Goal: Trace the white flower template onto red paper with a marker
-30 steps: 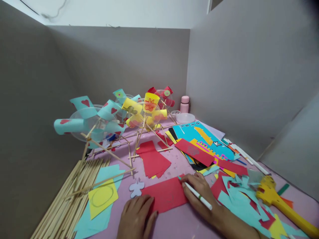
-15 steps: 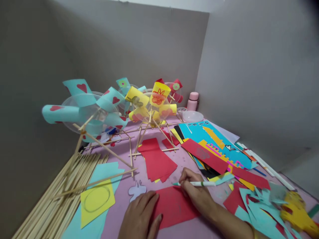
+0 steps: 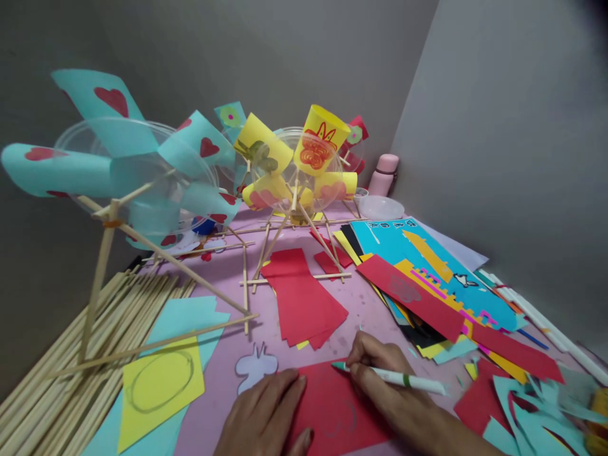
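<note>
My left hand [image 3: 263,415] lies flat with fingers stretched over the left edge of a red sheet of paper [image 3: 320,399], which rests on the pink tabletop. In a writing grip, my right hand [image 3: 382,377] holds a white marker [image 3: 420,382] with a green tip. That tip is at the sheet's upper edge; I cannot tell if it touches. Faint curved lines show on the red sheet. Just beyond my left hand lies a white butterfly-shaped cutout [image 3: 255,367]. A stack of red paper strips [image 3: 304,297] sits farther back.
Stick-framed pinwheels stand behind, one with blue blades [image 3: 126,136] and one with yellow blades [image 3: 320,139]. Thin wooden sticks [image 3: 95,329] and a yellow sheet with a drawn oval [image 3: 161,389] lie left. At right are a blue decorated sheet [image 3: 427,266] and paper scraps [image 3: 532,405].
The view has moved nearer and tilted down. The marker tip has shifted slightly along the sheet's upper edge, and the curved lines show more clearly. My left hand still presses the sheet.
</note>
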{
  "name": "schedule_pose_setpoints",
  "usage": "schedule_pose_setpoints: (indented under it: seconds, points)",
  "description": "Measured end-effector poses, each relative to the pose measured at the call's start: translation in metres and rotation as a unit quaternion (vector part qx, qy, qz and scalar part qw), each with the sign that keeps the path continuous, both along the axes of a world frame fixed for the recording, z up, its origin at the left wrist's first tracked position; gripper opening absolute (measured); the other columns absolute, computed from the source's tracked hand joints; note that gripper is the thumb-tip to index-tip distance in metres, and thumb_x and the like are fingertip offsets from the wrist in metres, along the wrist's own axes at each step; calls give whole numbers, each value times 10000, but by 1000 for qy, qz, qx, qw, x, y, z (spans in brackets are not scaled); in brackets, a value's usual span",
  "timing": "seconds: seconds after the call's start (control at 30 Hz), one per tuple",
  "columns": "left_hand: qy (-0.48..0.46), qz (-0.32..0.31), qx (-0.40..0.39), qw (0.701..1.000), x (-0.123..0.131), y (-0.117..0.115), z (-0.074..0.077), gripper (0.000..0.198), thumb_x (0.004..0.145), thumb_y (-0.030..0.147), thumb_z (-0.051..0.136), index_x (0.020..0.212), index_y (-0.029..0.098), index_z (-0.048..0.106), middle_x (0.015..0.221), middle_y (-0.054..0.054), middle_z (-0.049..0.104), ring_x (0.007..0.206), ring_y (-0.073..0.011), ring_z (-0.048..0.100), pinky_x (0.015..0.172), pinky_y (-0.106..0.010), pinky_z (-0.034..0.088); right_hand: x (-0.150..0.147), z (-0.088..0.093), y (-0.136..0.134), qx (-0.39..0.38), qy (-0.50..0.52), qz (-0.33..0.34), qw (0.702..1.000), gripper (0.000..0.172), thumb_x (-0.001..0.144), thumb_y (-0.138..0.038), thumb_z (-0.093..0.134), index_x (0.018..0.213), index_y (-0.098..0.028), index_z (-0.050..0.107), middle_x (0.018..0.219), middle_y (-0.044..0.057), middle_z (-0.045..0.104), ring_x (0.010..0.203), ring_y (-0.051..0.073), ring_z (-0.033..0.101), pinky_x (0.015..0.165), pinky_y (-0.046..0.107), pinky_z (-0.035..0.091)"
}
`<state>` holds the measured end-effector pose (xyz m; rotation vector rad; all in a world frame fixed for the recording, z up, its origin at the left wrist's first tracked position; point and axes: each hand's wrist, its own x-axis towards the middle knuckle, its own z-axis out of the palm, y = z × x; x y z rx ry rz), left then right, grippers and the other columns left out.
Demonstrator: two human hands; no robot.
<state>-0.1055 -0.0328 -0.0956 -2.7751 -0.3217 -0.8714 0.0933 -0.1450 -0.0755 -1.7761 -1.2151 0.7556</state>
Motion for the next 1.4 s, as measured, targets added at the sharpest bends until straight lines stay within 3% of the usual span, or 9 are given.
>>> schedule_pose_setpoints:
  seconds: [0.17, 0.7, 1.4]
  points:
    - [-8, -6, 6, 1000, -2, 1, -6, 323, 942, 383, 420, 1084, 167, 613, 989, -53, 701, 837, -165, 666, 707, -249, 541, -1, 0, -1, -6, -11, 9, 1000, 161, 840, -115, 399, 754, -233, 466, 766, -28, 531, 771, 161, 494, 659, 239, 364]
    - [-1, 6, -22, 1000, -2, -1, -1, 321, 944, 373, 420, 1112, 168, 601, 1034, -58, 692, 906, -165, 653, 763, -249, 534, -6, 14, 8, -20, -22, 24, 999, 97, 766, -234, 362, 680, -229, 405, 616, -28, 472, 613, 165, 480, 576, 269, 347]
    - [4, 2, -35, 999, -3, -3, 0, 321, 929, 378, 451, 1133, 178, 598, 1051, -55, 692, 920, -167, 655, 775, -247, 537, -4, 12, 5, -12, -43, 52, 998, 97, 769, -204, 370, 701, -220, 438, 659, -8, 535, 662, 169, 514, 635, 276, 376]
